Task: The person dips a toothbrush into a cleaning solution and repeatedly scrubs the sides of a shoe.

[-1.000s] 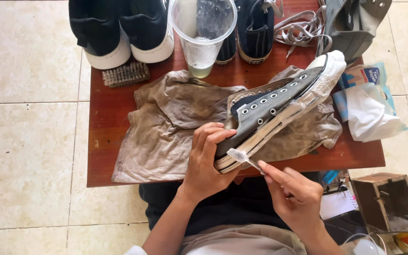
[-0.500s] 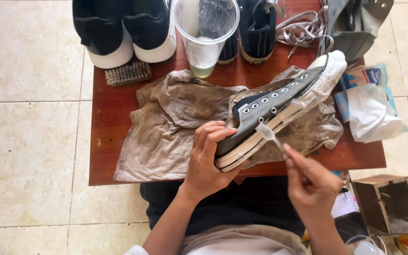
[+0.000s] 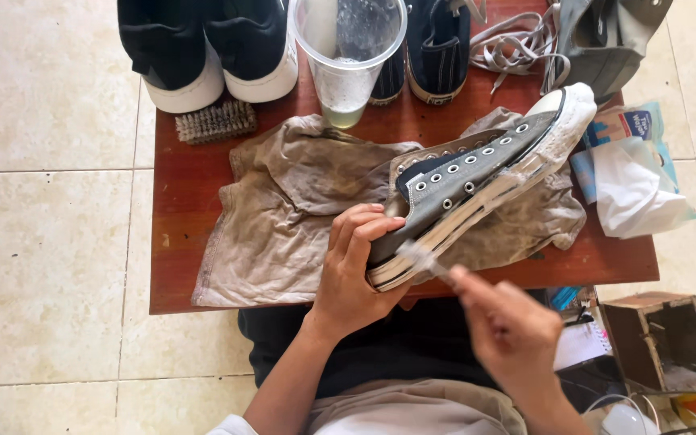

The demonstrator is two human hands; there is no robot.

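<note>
A grey canvas sneaker (image 3: pixel 477 173) with a white rubber sole lies on its side over a stained beige cloth (image 3: pixel 300 209) on a small red-brown wooden table (image 3: pixel 179 173). My left hand (image 3: pixel 356 270) grips the sneaker's heel end. My right hand (image 3: pixel 513 334), blurred, holds a small toothbrush (image 3: pixel 419 258) whose head touches the white sole edge near the heel.
At the table's back stand a pair of dark shoes (image 3: pixel 207 44), a clear plastic cup (image 3: pixel 348 56) with some liquid, another dark sneaker (image 3: pixel 438 44), loose laces (image 3: pixel 509 44) and a grey shoe (image 3: pixel 606 36). A scrub brush (image 3: pixel 215 122) lies left. Tissue pack (image 3: pixel 634 173) right; small box (image 3: pixel 658 342) on floor.
My right hand has slid the toothbrush back along the sole toward the heel after reaching further up it. My left hand keeps its grip on the sneaker.
</note>
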